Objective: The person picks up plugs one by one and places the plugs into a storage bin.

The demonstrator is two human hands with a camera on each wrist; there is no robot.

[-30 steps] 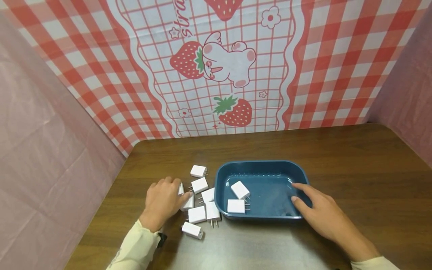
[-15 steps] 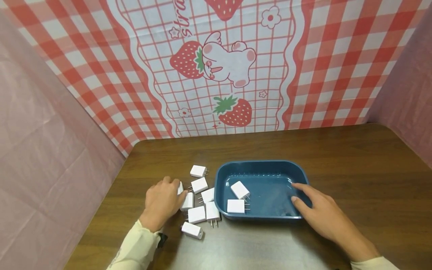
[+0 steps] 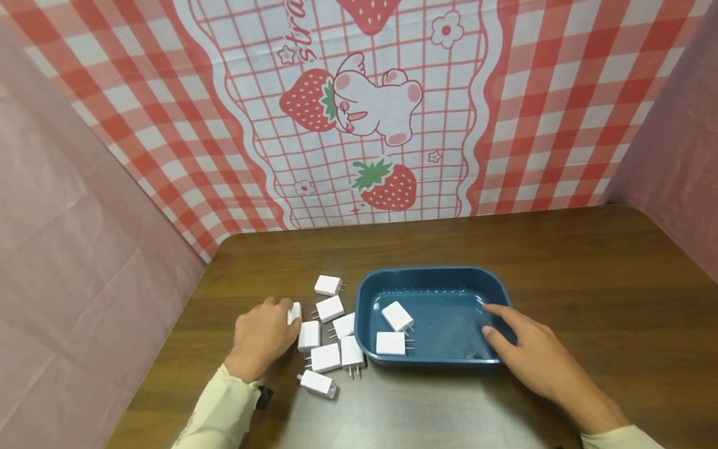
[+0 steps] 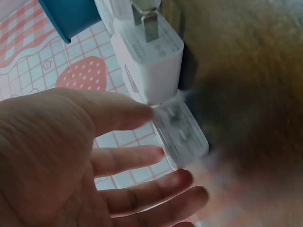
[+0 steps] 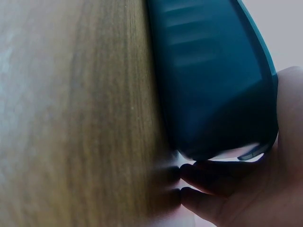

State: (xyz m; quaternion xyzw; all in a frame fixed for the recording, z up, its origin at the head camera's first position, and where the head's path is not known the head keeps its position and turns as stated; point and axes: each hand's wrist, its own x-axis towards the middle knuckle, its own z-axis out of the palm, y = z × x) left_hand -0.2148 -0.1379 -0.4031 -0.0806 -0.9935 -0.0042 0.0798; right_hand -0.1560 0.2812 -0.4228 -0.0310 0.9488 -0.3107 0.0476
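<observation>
Centre of the left-wrist view, our left hand (image 3: pixel 260 337) pinches a charger (image 4: pixel 181 135), prongs facing us, long axis slanting down-right; our right hand (image 3: pixel 533 355) lies relaxed.

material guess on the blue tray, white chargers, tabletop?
Blue tray: probably molded plastic, glossy; bright highlights inside, rounded corners.
White chargers: likely hard plastic, smooth, uniform white; prongs look like metal, given their gray sheen.
Tabletop: wood or laminate, can't tell; semi-gloss, grain and glare show.

Strawberry-print cloth (image 3: pixel 376 112), pink drapes (image 3: pixel 73 249), wooden table (image 3: pixel 583 268)
</observation>
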